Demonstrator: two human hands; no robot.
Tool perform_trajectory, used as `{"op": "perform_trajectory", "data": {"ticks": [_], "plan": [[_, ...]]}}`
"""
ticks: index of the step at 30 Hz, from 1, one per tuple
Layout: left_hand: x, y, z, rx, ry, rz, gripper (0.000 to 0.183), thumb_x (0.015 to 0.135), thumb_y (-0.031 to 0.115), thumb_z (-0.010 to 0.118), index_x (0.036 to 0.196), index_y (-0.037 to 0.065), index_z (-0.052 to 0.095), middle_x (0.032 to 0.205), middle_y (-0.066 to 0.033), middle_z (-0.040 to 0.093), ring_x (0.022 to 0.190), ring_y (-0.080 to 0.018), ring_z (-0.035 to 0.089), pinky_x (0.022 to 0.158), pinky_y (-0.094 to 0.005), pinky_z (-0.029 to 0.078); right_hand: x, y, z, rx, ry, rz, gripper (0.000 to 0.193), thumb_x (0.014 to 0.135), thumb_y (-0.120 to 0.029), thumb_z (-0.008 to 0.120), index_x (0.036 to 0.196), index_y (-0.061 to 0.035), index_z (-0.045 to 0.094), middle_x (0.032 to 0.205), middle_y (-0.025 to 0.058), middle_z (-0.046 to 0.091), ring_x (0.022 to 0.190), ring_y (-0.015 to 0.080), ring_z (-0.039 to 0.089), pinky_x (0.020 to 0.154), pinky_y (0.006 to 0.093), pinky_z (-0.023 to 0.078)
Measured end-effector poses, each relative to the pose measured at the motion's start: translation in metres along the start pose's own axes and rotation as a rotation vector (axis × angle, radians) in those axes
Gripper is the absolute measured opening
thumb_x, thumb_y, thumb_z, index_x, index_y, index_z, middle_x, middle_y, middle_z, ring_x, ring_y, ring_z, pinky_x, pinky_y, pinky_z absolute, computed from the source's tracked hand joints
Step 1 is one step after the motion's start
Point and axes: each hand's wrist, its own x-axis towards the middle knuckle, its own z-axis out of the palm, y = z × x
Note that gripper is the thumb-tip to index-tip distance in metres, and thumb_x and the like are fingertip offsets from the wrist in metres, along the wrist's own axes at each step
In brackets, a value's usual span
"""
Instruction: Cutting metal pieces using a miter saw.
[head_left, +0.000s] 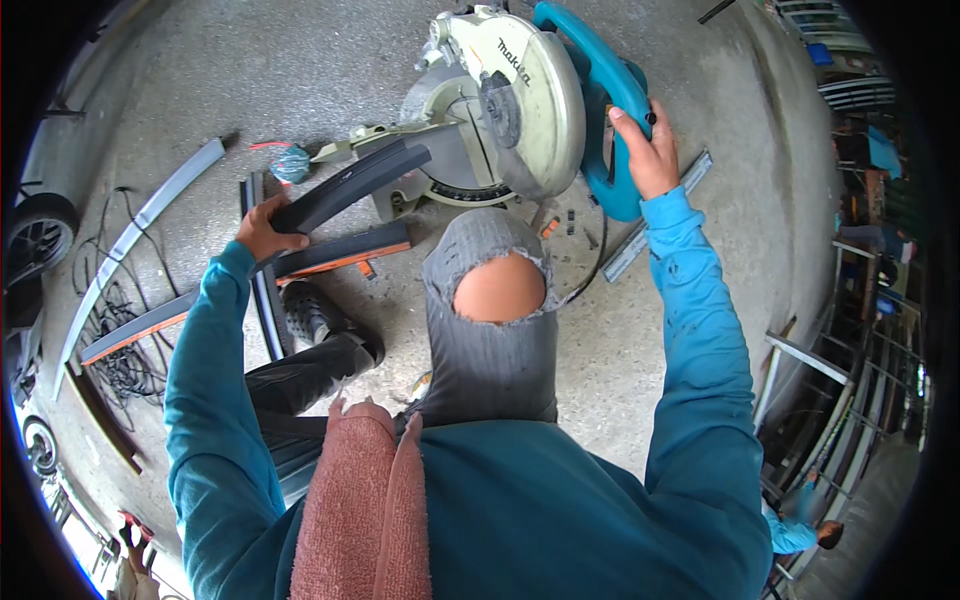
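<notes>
A miter saw (545, 110) with a pale green blade guard and a teal handle (612, 70) stands on the floor in front of my knee. My right hand (650, 155) is wrapped round the handle's right side, thumb on top. At the left, my left hand (268, 230) grips the near end of a dark metal profile (350, 182). That profile slants up to the right, and its far end lies over the left part of the saw's base. Whether it touches the blade is hidden by the guard.
Dark profiles with orange edges (345, 248) lie near my left shoe (310, 310). Beside them are a ball of blue string (290, 163), a long pale strip (150, 220) and tangled black cord (125, 340). Small offcuts (550, 228) and a silver rail (640, 240) lie right of my knee.
</notes>
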Motion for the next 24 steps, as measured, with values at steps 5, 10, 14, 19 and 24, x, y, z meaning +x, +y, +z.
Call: {"op": "perform_trajectory", "data": {"ticks": [5, 10, 14, 19, 24], "plan": [[-0.075, 0.011, -0.034, 0.123, 0.264, 0.252, 0.069, 0.049, 0.026, 0.086, 0.107, 0.005, 0.055, 0.098, -0.0121, 0.061, 0.092, -0.0260, 0.061, 0.084, -0.0352, 0.047, -0.019, -0.036, 0.001, 0.195, 0.500, -0.553, 0.028, 0.082, -0.010, 0.064, 0.107, -0.0013, 0.055, 0.088, 0.0075, 0.059, 0.075, 0.0157, 0.056, 0.068, 0.0303, 0.047], [-0.116, 0.047, -0.048, 0.204, 0.470, 0.459, 0.064, 0.055, 0.025, 0.085, 0.106, 0.005, 0.053, 0.093, -0.0147, 0.058, 0.087, -0.0336, 0.060, 0.079, -0.0387, 0.048, -0.096, -0.097, 0.034, 0.663, 0.036, -0.424, 0.017, 0.083, 0.003, 0.056, 0.100, -0.0002, 0.055, 0.085, 0.0039, 0.058, 0.072, 0.0065, 0.050, 0.063, 0.0195, 0.042], [-0.144, 0.086, -0.045, 0.244, 0.576, 0.463, 0.057, 0.057, 0.020, 0.083, 0.102, 0.005, 0.052, 0.096, -0.0153, 0.058, 0.093, -0.0356, 0.058, 0.079, -0.0415, 0.048, -0.133, -0.137, 0.065, 0.580, -0.332, -0.422, 0.043, 0.076, -0.011, 0.068, 0.114, -0.0036, 0.050, 0.095, 0.0067, 0.055, 0.083, 0.0123, 0.055, 0.072, 0.0275, 0.047], [-0.170, 0.121, -0.035, 0.353, 0.737, 0.637, 0.054, 0.052, 0.012, 0.079, 0.097, 0.005, 0.050, 0.094, -0.0130, 0.055, 0.088, -0.0347, 0.054, 0.077, -0.0419, 0.046, -0.164, -0.176, 0.074, 0.667, -0.487, -0.557, 0.069, 0.070, -0.015, 0.075, 0.129, -0.0069, 0.039, 0.107, 0.0087, 0.054, 0.086, 0.0148, 0.056, 0.073, 0.0290, 0.048], [-0.186, 0.131, -0.030, 0.389, 0.872, 0.639, 0.055, 0.051, 0.011, 0.078, 0.098, 0.006, 0.050, 0.095, -0.0124, 0.054, 0.089, -0.0339, 0.053, 0.078, -0.0413, 0.045, -0.176, -0.190, 0.062, 0.633, -0.467, -0.672, 0.061, 0.073, -0.012, 0.071, 0.126, -0.0064, 0.042, 0.105, 0.0082, 0.056, 0.086, 0.0145, 0.058, 0.074, 0.0288, 0.048]]}}
